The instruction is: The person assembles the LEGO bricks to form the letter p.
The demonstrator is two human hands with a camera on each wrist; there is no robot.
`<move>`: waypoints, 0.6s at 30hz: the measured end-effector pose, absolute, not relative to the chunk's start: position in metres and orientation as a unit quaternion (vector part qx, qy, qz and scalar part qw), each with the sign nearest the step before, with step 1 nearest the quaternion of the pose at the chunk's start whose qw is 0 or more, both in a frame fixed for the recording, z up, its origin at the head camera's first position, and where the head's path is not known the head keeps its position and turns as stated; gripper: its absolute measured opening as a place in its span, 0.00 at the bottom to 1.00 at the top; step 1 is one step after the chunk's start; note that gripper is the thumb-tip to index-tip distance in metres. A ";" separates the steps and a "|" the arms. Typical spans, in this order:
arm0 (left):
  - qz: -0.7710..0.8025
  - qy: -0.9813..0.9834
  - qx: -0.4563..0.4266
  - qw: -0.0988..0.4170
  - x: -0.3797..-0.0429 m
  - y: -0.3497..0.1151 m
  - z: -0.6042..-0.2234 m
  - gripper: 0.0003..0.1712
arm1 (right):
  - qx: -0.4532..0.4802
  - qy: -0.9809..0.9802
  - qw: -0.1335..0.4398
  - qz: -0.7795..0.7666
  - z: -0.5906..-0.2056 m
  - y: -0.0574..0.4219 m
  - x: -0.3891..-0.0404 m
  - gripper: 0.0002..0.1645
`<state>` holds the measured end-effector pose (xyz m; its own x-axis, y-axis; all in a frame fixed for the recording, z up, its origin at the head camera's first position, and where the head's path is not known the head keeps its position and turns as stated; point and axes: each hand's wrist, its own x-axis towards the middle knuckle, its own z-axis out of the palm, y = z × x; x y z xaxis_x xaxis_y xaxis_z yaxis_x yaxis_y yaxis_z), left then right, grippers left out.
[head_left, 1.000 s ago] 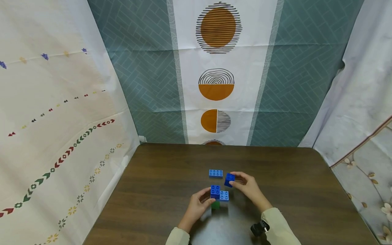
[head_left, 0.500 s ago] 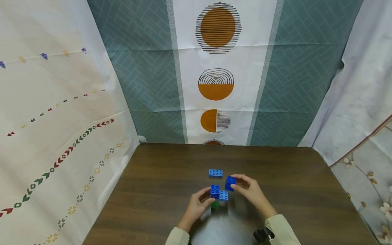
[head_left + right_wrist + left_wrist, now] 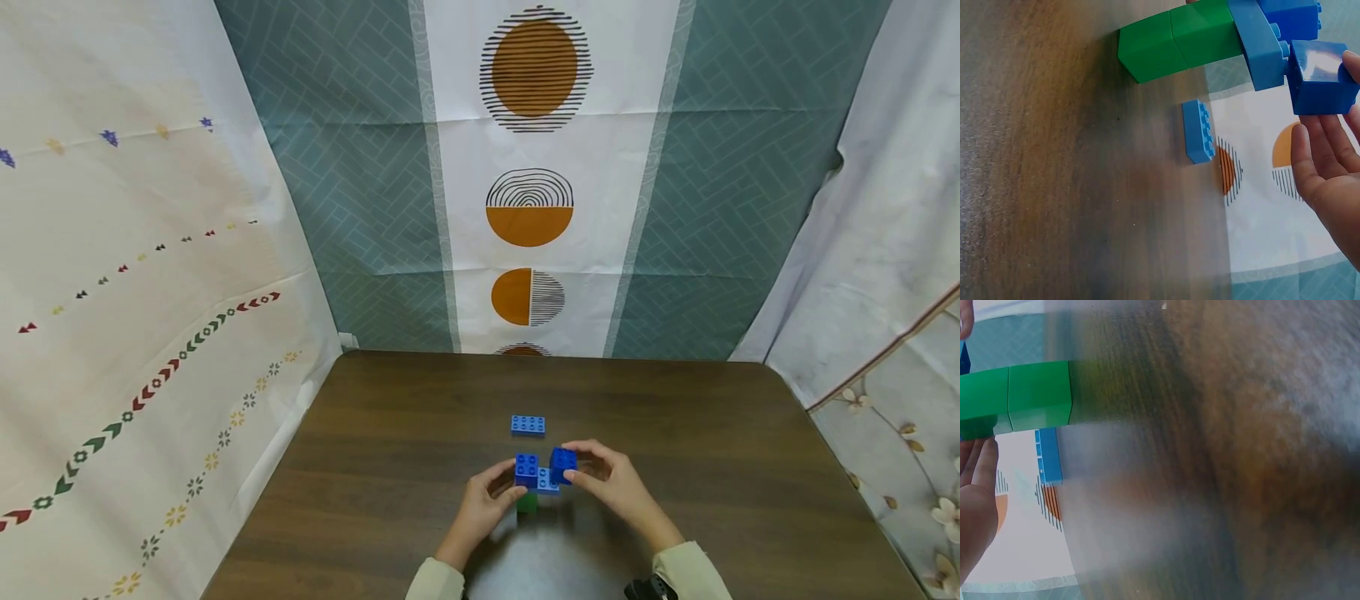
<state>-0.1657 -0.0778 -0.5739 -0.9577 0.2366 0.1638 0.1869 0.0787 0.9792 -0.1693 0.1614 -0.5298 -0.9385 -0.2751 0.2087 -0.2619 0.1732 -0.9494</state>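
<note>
Two green bricks (image 3: 1175, 40), one on the other, stand on the table with a light blue brick (image 3: 548, 483) across their top. A dark blue brick (image 3: 527, 469) is on the left half of that light blue one. My left hand (image 3: 482, 507) holds this stack at its upper left, thumb in front and fingers behind. Between thumb and fingers, my right hand (image 3: 617, 483) pinches a second dark blue brick (image 3: 1321, 94). It is over the right half of the light blue brick, close to its studs, slightly tilted in the right wrist view.
A loose light blue brick (image 3: 528, 425) lies on the brown table (image 3: 360, 500), beyond the stack. Patterned cloths hang behind the table's far edge and at both sides.
My right hand has brought its dark blue brick toward me and slightly left, from beside the loose brick to over the stack's right half. My left hand stays in place on the stack.
</note>
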 end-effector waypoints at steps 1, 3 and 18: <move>0.665 0.733 0.144 0.019 -0.166 -0.078 -0.574 0.23 | -0.185 0.764 0.003 -0.618 -0.531 0.162 -0.169 0.21; 0.667 0.731 0.141 0.021 -0.166 -0.077 -0.573 0.23 | -0.203 0.761 -0.002 -0.616 -0.532 0.162 -0.168 0.21; 0.668 0.731 0.138 0.023 -0.166 -0.076 -0.573 0.23 | -0.217 0.769 -0.017 -0.602 -0.533 0.160 -0.164 0.21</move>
